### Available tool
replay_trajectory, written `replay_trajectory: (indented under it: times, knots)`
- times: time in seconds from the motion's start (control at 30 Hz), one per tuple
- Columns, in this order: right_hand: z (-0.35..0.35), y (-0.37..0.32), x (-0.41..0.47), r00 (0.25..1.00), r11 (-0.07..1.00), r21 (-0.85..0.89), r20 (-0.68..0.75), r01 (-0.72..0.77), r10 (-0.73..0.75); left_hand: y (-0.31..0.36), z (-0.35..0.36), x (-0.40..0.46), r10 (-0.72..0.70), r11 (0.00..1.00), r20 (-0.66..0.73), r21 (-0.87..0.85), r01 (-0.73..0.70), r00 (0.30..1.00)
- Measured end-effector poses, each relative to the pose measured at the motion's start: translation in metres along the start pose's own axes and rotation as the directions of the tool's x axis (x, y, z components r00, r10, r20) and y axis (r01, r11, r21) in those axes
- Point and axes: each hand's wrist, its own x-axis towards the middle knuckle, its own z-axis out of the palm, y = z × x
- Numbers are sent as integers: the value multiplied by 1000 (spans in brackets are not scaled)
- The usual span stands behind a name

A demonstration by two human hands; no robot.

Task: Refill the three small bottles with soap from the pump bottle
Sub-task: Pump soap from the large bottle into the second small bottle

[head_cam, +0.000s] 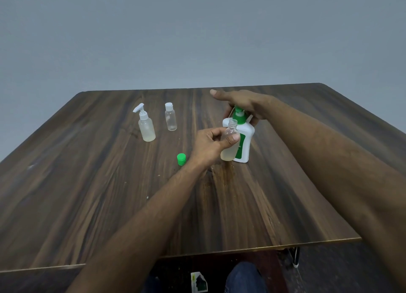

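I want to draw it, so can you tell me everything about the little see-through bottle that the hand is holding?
The small clear plastic bottle is round with a narrow threaded neck, and its top is open with no cap on. A little pale yellowish liquid sits at its bottom. It is held about upright, just in front of the big white pump bottle with green pump, its mouth near the pump. The left hand pinches it around the middle. I cannot tell whether its base touches the dark wooden table.

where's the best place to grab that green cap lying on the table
Probably by its ribbed round side wall, pinched from above with thumb and finger. The green cap lies loose on the table, near the left hand, with open space around it.
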Motion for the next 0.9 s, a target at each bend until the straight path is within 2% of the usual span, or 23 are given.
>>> replay_trajectory:
  times: [0.37, 0.63, 0.9]
  knots:
    - [6, 5, 6, 998, 1000, 14, -61, -2, 3, 2, 2, -1, 2, 1000, -6, 5, -2, 1000]
    - [2, -1, -3, 1000, 1000, 1, 0, 17, -17, 5, 4, -2, -3, 1000, -3, -4, 3, 1000]
    - [6, 4, 4, 997, 999, 0, -67, 39, -39, 1, 5, -2, -1, 1000, -2, 3, 1, 1000]
